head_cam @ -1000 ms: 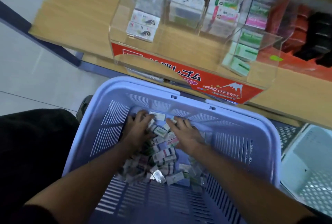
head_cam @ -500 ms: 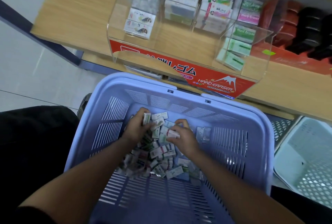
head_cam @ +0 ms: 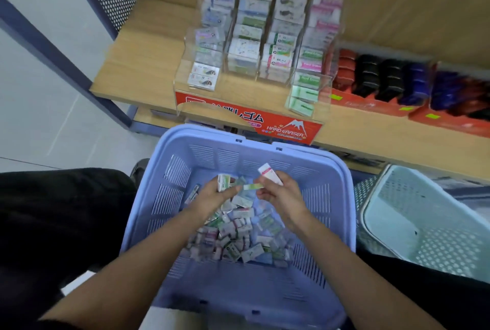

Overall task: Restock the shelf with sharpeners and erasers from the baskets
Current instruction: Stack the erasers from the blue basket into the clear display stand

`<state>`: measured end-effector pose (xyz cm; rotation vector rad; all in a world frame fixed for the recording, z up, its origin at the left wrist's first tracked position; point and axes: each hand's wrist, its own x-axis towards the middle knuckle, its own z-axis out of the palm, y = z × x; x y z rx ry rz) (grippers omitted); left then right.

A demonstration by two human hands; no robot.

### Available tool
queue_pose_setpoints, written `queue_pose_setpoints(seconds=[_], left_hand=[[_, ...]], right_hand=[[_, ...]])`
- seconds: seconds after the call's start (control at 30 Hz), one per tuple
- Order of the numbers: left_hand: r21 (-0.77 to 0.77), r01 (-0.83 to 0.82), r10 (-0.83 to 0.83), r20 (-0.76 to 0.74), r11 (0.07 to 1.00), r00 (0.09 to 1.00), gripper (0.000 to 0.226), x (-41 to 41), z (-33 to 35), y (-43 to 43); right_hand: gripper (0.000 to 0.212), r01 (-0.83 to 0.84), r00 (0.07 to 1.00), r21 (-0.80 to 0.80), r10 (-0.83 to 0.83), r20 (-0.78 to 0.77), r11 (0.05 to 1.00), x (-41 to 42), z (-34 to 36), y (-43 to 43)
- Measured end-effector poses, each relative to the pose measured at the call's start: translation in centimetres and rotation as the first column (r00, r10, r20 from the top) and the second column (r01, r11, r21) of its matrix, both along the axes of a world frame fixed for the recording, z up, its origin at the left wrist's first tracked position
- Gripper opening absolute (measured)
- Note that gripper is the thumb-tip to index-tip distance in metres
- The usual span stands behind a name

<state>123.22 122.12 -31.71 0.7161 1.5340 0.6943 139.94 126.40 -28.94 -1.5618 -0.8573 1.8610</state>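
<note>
Near centre: basket (head_cam: 342, 197), with a heap of erasers (head_cam: 233, 234) on its floor, toward the far half.
In the basket: left hand (head_cam: 212, 197) and right hand (head_cam: 283, 197), side by side above the heap, each holding an eraser, left of the two at (head_cam: 223, 182), right at (head_cam: 270, 174).
Right of the basket: second basket (head_cam: 424, 223), just beside it.
Far side: shelf (head_cam: 143, 64), running left to right beyond both baskets.
On the shelf, centre: display rack (head_cam: 249, 117), its columns stacked with erasers, directly behind the basket.
On the shelf, right of the rack: trays (head_cam: 371, 103) of small items in a row.
Near left: person's leg (head_cam: 53, 210), beside the basket.
</note>
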Motion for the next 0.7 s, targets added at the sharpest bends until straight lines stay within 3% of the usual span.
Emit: queue_pose_setpoints(seconds=[0.1, 0.2, 0.3, 0.4, 0.5, 0.7], left_hand=[[0.035, 0.042, -0.043, 0.038, 0.999, 0.998, 0.024, -0.2, 2.9, 0.0], [0.060, 0.136, -0.141, 0.087, 0.989, 0.986, 0.036, -0.4, 6.6, -0.3], [0.080, 0.188, -0.197, 0.116, 0.979, 0.974, 0.040, -0.6, 9.8, -0.5], [0.151, 0.179, -0.197, 0.111, 0.972, 0.974, 0.031, -1.3, 12.7, -0.4], [0.189, 0.179, -0.194, 0.066, 0.966, 0.979, 0.030, -2.4, 15.2, -0.1], [0.250, 0.184, -0.207, 0.068, 0.951, 0.976, 0.026, -3.4, 18.6, 1.2]], right_hand=[[0.004, 0.049, 0.983, 0.017, -0.045, -0.180, 0.999, 0.1, 3.7, -0.5], [0.003, 0.050, 0.965, 0.060, -0.032, -0.260, 0.997, 0.1, 6.9, -1.2], [0.014, -0.006, 0.946, 0.107, 0.041, -0.321, 0.994, 0.1, 9.6, -2.0], [0.012, -0.038, 0.981, 0.209, 0.077, -0.179, 0.977, 0.2, 11.5, -2.6], [0.011, 0.006, 1.000, 0.320, -0.014, 0.024, 0.948, 0.5, 13.1, -2.6], [0.035, -0.152, 0.986, 0.436, 0.104, 0.132, 0.887, 0.5, 16.7, -1.9]])
